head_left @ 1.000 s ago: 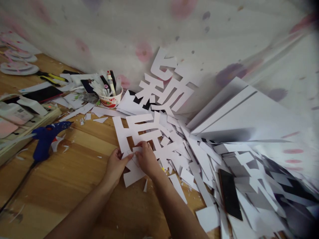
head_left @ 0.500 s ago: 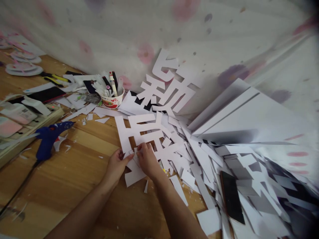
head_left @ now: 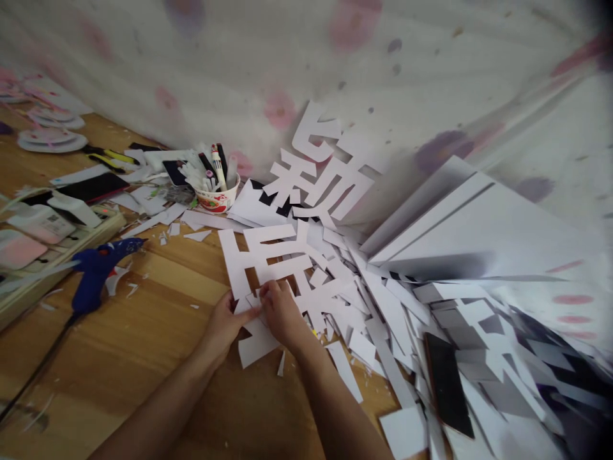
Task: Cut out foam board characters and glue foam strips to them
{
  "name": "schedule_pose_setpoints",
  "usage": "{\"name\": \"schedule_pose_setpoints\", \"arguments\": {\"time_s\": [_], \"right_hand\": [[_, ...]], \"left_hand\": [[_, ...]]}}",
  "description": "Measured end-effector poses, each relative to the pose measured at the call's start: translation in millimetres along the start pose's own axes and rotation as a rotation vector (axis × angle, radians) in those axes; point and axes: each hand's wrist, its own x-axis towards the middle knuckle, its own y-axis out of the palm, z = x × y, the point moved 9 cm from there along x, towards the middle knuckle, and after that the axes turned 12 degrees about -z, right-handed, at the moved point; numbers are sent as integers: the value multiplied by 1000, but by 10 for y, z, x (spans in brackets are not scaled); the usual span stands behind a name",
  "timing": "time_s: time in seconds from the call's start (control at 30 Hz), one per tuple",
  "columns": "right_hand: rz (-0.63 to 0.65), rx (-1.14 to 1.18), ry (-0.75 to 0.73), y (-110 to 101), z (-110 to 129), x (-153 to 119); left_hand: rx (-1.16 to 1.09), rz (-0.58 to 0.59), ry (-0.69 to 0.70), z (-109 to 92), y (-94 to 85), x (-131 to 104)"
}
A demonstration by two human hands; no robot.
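Both hands meet over a large white cut-out character [head_left: 268, 246] low in the middle of the view. My left hand [head_left: 227, 322] grips its lower left edge, thumb on top. My right hand [head_left: 281, 312] is closed just beside the left thumb, its fingertips pinched at the cut-out; anything small between them is hidden. A white paper piece [head_left: 257, 345] extends below the hands. Behind, another white cut-out character [head_left: 330, 163] leans against the patterned cloth.
A blue glue gun [head_left: 93, 275] lies at the left by a power strip [head_left: 108, 225]. Beyond are a cup of pens [head_left: 218, 199] and yellow-black pliers [head_left: 108, 158]. White paper scraps [head_left: 364, 345] spread to the right, near a black phone [head_left: 447, 383] and folded white boards [head_left: 431, 217].
The right fingertips have moved slightly closer to the left thumb. The cut-out is tilted a little differently, and the whole view has shifted slightly.
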Motion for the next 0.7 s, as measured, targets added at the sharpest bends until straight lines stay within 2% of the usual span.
{"name": "schedule_pose_setpoints", "arguments": {"time_s": [0.33, 0.53, 0.7], "right_hand": [[-14, -43, -2, 30, -28, -21], [58, -51, -5, 15, -11, -29], [39, -76, -119, -64, 140, -122]], "left_hand": [[90, -63, 150, -105, 7, -28], [100, -47, 82, -17, -2, 3], [82, -2, 60, -33, 0, -7]]}}
